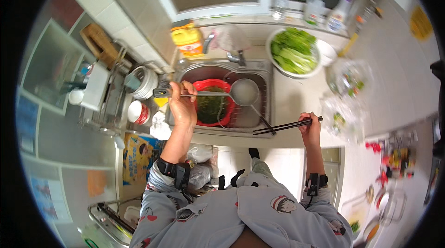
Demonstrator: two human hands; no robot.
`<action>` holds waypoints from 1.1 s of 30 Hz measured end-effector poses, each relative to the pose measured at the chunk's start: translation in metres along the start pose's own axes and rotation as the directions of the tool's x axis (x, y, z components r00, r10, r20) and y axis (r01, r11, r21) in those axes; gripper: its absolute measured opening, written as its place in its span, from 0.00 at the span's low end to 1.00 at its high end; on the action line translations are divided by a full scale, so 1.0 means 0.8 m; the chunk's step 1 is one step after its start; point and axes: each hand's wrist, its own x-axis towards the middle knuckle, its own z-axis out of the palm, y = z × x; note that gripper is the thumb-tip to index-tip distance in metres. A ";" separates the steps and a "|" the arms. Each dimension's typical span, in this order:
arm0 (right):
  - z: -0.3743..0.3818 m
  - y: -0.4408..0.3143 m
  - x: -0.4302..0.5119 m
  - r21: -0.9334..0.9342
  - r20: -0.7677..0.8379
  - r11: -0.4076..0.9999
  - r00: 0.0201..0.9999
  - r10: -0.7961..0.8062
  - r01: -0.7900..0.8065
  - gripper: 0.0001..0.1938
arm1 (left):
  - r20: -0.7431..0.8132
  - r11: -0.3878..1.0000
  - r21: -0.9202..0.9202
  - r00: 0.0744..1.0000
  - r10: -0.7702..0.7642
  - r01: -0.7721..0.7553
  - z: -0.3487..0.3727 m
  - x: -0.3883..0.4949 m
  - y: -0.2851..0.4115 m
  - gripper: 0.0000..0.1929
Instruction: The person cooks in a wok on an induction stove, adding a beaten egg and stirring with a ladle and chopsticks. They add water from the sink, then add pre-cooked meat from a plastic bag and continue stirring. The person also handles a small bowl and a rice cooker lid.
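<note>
My left hand grips a metal ladle by its handle, and the round bowl is out over the sink. A pair of dark chopsticks is in my right hand, above the counter's front edge, tips pointing left. Below the ladle, a red plastic basin holding leafy greens stands in the left part of the metal sink. A wire rack spans the right part. Another utensil's handle slants across the sink's front rim; the ladle bowl hides its far end.
Right of the sink stands a white bowl of lettuce, with plastic bags nearby. Behind are the faucet and a yellow jug. Stacked dishes and a red-and-white cup sit at left.
</note>
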 end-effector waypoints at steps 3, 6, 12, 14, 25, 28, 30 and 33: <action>-0.054 -0.032 -0.092 0.057 -0.197 0.996 0.979 -0.051 0.064 0.18 | 0.105 0.997 -0.017 0.991 -0.078 0.080 0.037 -0.035 -0.011 0.21; -0.099 -0.058 -0.178 0.063 -0.348 0.987 0.930 -0.115 0.146 0.18 | 0.201 0.984 -0.036 0.966 -0.163 0.174 0.080 -0.079 -0.024 0.20; -0.177 -0.097 -0.331 0.090 -0.522 0.921 0.805 -0.281 0.380 0.18 | 0.415 0.937 -0.027 0.857 -0.306 0.348 0.177 -0.183 -0.049 0.21; -0.200 -0.107 -0.381 0.075 -0.572 0.903 0.760 -0.308 0.422 0.18 | 0.457 0.914 0.003 0.812 -0.363 0.407 0.214 -0.220 -0.060 0.21; -0.315 -0.158 -0.717 -0.010 -0.809 0.727 0.421 -0.410 0.687 0.18 | 0.776 0.749 0.128 0.405 -0.483 0.650 0.401 -0.517 -0.108 0.19; -0.348 -0.175 -0.823 -0.094 -0.848 0.680 0.300 -0.437 0.727 0.18 | 0.810 0.722 0.180 0.316 -0.494 0.668 0.445 -0.626 -0.117 0.19; -0.369 -0.177 -0.887 -0.139 -0.868 0.643 0.220 -0.445 0.753 0.18 | 0.828 0.681 0.209 0.243 -0.505 0.701 0.466 -0.699 -0.126 0.19; -0.389 -0.191 -0.987 -0.194 -0.880 0.591 0.127 -0.457 0.783 0.17 | 0.852 0.607 0.253 0.124 -0.509 0.754 0.509 -0.809 -0.127 0.19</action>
